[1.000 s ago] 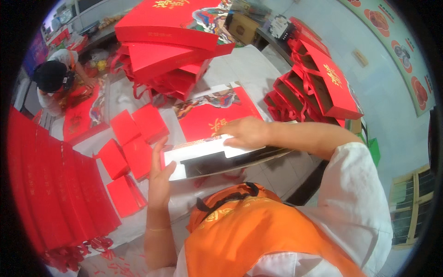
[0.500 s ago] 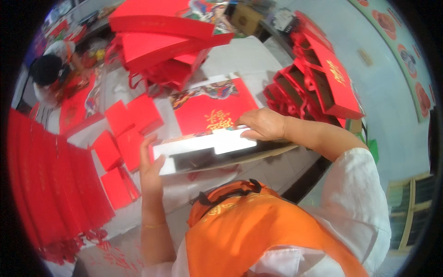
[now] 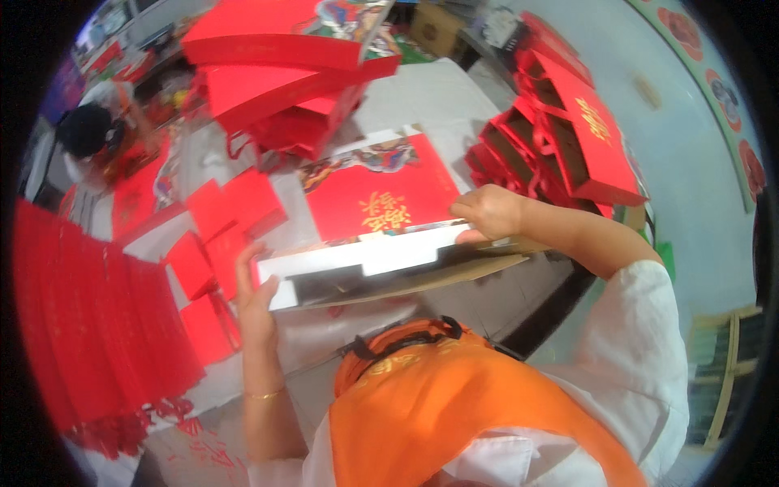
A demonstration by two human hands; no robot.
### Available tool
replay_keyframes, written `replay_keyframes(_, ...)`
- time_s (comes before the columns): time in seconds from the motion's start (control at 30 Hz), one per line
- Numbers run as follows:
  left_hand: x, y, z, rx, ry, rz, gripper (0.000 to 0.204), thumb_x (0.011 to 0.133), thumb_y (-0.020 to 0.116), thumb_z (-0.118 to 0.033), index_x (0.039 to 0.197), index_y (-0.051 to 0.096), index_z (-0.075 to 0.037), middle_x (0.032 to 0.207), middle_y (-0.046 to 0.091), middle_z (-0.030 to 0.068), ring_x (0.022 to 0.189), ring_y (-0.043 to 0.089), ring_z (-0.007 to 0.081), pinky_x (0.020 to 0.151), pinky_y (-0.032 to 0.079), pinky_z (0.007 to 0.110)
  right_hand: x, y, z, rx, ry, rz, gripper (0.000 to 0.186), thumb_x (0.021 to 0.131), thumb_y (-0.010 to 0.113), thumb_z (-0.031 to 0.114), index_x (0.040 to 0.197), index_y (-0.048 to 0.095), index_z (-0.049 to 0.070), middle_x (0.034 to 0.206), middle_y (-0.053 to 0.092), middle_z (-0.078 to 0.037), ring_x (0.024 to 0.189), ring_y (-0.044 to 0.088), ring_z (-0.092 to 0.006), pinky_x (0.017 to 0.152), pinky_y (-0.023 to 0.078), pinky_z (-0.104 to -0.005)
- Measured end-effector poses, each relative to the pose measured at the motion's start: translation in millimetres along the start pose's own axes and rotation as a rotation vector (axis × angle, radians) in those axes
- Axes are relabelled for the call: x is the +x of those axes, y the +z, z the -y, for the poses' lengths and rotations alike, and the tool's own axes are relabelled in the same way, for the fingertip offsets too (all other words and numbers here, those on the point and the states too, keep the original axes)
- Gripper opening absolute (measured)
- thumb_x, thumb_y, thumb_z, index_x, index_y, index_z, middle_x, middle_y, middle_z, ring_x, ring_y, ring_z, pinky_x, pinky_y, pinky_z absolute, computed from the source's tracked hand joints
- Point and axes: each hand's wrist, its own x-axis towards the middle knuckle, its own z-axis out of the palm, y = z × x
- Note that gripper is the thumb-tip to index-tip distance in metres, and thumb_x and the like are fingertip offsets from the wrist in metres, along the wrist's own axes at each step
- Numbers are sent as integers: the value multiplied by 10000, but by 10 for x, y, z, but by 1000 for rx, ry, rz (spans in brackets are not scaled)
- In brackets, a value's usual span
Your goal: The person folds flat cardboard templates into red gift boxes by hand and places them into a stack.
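My left hand grips the left end of the red box, and my right hand pinches its right corner. It lies at the near edge of the surface, top covered but near side unclosed: the white flap isn't tucked, and a brown cardboard panel stands apart below. Small red boxes lie leftward; a red stack rises toward the far edge.

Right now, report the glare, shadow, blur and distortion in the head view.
Head view: the white flap is bright and almost featureless; the inside of the open box beneath it is dark, with little detail. Head view: the picture looks soft, and the co-worker at upper left is indistinct. Head view: the window frame bows, and the corners go black.
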Motion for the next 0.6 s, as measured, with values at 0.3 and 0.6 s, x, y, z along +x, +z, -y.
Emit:
replay_keyframes(0.3,-13,-46,-32,61,10,-19,518,819,551,0,1326,500,-91,1366,491,70,1364,379,209,1159,259,348,486,-748,1116,356,65,-319,587,903,681,432,1286,591,-5,1057,685,-204,994,660,-382,874,518,-479)
replay_keyframes(0.6,-56,53,-56,-45,-5,4,538,821,537,39,1342,508,-91,1389,487,65,1363,385,193,1165,257,334,1097,-339,1624,340,112,-384,418,899,726,391,1030,567,27,720,664,-139,630,657,-375,594,535,-447)
